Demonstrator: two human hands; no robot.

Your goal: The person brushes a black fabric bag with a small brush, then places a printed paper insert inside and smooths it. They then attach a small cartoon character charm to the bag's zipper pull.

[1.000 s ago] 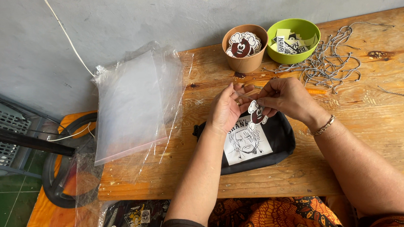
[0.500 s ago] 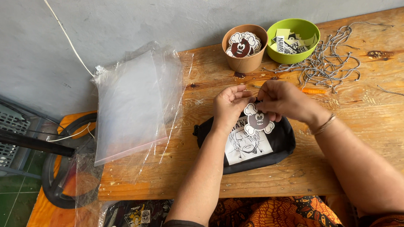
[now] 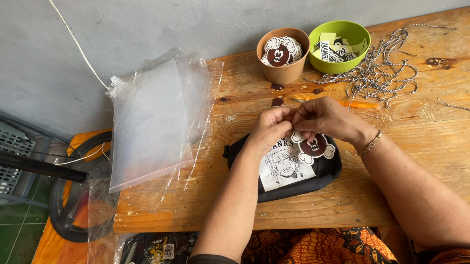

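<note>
A black pouch (image 3: 297, 176) with a white printed face panel lies flat near the front edge of the wooden tabletop (image 3: 436, 139), at about mid-width. A round dark-red charm (image 3: 313, 146) with white lobes hangs over the pouch's upper right part. The left hand (image 3: 270, 130) and right hand (image 3: 328, 118) meet just above the pouch; the fingertips of both are pinched together on something small at the charm's top, too small to identify. The right wrist carries a thin bracelet (image 3: 372, 144).

A stack of clear plastic bags (image 3: 151, 124) overhangs the tabletop's left edge. Behind the hands, an orange tool (image 3: 356, 104) lies on the wood. Toward the far edge stand a brown cup (image 3: 282, 69) holding similar charms and, just beside it, a green bowl (image 3: 349, 38) holding printed paper tags. Loose ball chains (image 3: 380, 75) are heaped to the right of the bowl.
</note>
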